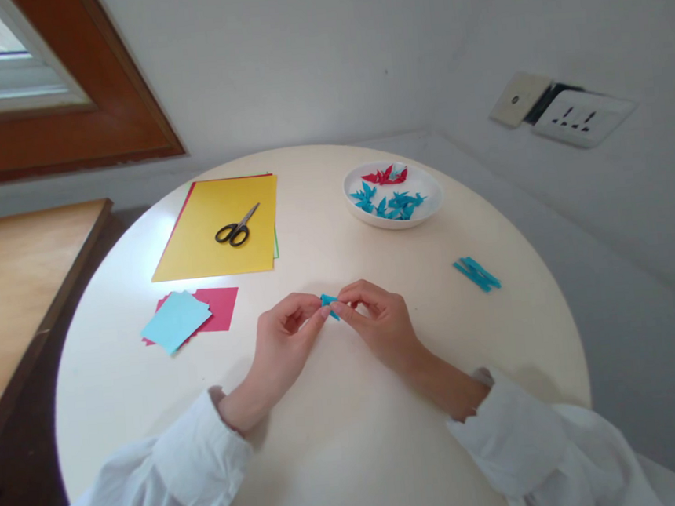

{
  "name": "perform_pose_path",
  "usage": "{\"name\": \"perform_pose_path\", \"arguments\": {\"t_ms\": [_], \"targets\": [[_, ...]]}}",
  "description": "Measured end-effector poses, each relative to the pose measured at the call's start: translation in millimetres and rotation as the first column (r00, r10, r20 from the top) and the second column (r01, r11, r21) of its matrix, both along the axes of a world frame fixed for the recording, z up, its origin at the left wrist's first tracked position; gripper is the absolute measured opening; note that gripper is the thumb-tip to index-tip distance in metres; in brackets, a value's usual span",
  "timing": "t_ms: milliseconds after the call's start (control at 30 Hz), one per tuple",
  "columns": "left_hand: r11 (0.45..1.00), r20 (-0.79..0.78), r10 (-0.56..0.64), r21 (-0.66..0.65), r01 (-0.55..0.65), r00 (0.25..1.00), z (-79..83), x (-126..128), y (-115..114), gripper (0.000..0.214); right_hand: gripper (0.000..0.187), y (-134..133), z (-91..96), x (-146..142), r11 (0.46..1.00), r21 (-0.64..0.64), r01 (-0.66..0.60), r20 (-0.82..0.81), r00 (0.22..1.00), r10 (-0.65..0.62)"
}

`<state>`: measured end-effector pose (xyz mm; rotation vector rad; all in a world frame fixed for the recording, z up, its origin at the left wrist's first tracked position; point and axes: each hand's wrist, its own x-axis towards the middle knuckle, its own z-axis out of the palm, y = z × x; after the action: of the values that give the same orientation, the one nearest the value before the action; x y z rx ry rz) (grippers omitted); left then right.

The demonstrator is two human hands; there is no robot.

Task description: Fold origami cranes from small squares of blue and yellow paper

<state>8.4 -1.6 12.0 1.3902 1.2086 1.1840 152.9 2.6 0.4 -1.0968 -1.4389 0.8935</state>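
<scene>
I've got a little blue paper fold [329, 299] pinched by my left hand [286, 336] and right hand [384, 324] mid-tabletop [342, 441]; honestly too small to make out the creases. Blue strips [477, 274] lie right, a white dish [435, 195] of red shapes [387, 176] and blue shapes [401, 206] far right, pale blue squares [176, 320] over pink squares [223, 309] left, black-handled scissors [243, 222] on a yellow sheet [215, 204] far left.

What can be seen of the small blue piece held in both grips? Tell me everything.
The blue piece is small and bright, and looks like folded paper. An angular part shows above the thumbs and a narrow point below them. The left grip and right grip pinch it from either side, hiding much of its outline. It is over the pale table; whether it touches the top is unclear.
</scene>
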Motion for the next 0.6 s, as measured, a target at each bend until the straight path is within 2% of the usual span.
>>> {"name": "perform_pose_path", "arguments": {"t_ms": [100,400,600], "targets": [[1.000,0.028,-0.015,0.016,0.014,0.999,1.0,-0.2,-0.2,0.017,0.010,-0.2,-1.0,0.6,1.000,-0.002,0.002,-0.005,1.000,-0.002],[0.996,0.069,-0.045,0.075,0.040,0.997,-1.2,0.0,0.4,0.016,0.014,0.5,-1.4,0.1,0.989,-0.143,0.032,-0.108,0.993,-0.048],[0.992,0.076,-0.062,0.116,0.053,0.995,-0.2,-0.9,0.8,0.014,0.014,0.7,1.0,0.2,0.991,-0.134,0.010,-0.105,0.994,-0.024]]}}
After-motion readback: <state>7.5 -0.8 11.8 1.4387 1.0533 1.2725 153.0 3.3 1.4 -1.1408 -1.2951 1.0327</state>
